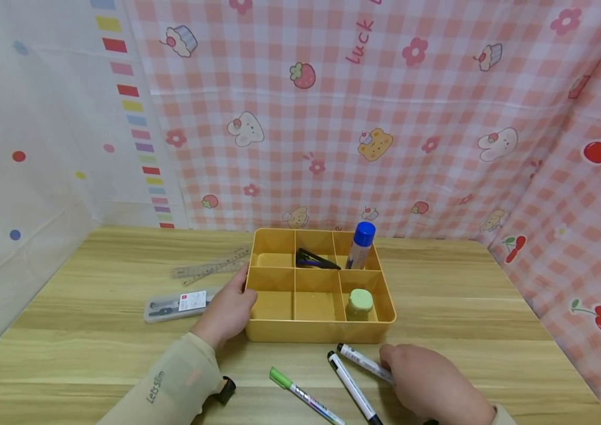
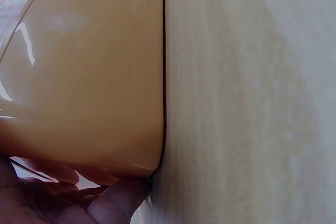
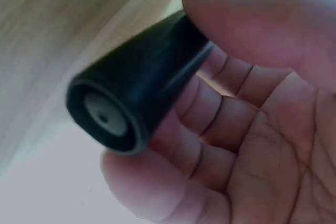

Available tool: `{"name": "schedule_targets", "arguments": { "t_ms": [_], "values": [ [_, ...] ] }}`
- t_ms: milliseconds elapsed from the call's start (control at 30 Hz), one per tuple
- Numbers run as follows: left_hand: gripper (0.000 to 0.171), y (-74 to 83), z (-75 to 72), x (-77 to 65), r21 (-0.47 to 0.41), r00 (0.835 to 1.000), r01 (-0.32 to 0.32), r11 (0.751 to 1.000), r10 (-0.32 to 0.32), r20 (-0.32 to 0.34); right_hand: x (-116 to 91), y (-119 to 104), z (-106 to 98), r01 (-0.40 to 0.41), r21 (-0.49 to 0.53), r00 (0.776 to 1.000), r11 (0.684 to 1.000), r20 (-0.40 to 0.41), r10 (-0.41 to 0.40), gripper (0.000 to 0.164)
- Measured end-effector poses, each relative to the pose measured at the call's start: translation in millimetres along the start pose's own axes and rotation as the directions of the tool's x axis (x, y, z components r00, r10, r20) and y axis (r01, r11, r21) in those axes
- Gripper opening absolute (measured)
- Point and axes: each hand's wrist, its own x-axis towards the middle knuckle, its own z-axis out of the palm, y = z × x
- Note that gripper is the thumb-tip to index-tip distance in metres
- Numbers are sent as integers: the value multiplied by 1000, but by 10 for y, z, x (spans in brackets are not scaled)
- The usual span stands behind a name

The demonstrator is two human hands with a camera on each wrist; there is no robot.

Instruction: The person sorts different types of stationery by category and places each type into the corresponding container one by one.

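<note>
Spanning the foreground, the desk [image 1: 454, 295] carries a divided yellow box [image 1: 316, 332]. My left hand [image 1: 228, 310] grips the box at its left side. My right hand [image 1: 428, 378], in front of the box's right corner, pinches a white marker [image 1: 364, 360] with black ends. A second marker [image 1: 352, 385] lies just beside it, a green-capped pen [image 1: 307, 398] farther left.
</note>
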Motion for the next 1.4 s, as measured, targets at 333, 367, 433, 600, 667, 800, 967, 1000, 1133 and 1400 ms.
{"name": "schedule_targets", "arguments": {
  "t_ms": [333, 367, 433, 600, 667, 800, 967, 1000, 1133, 1400],
  "values": [
    [67, 6, 0, -1, 11, 1000, 4, 1000, -4, -1, -2, -24, -9, 14, 0, 998, 1000, -64, -14, 20],
    [67, 7, 0, -1, 12, 1000, 5, 1000, -5, -1, -3, -26, -11, 20, -5, 997, 1000, -72, -20, 20],
    [67, 7, 0, -1, 11, 1000, 5, 1000, -5, 0, -6, -34, -14, 29, -10, 996, 1000, -85, -30, 21],
    [67, 5, 0, 0, 8, 1000, 5, 1000, -5, 1, -15, -40, -28, 61, -5, 993, 998, -100, -62, 22],
    [67, 2, 0, 1, 8, 1000, 5, 1000, -6, 2, -19, -36, -38, 81, 6, 992, 997, -98, -80, 22],
    [67, -5, -1, 5, 8, 1000, 1, 1000, -1, 3, -25, -32, -64, 115, 37, 991, 993, -76, -112, 23],
    [68, -9, -1, 8, 8, 1000, -6, 1000, 6, 4, -35, -32, -91, 157, 66, 985, 985, -76, -152, 23],
    [68, -9, -1, 8, 9, 1000, -6, 1000, 6, 3, -37, -31, -94, 164, 66, 984, 984, -82, -159, 22],
    [68, -8, 0, 9, 7, 1000, -8, 1000, 8, 2, -51, -31, -103, 188, 67, 977, 980, -112, -180, 21],
    [68, -12, -4, 8, 13, 1000, -13, 1000, 13, 1, -63, -51, -132, 170, 101, 981, 980, -111, -159, 19]
  ]
}}
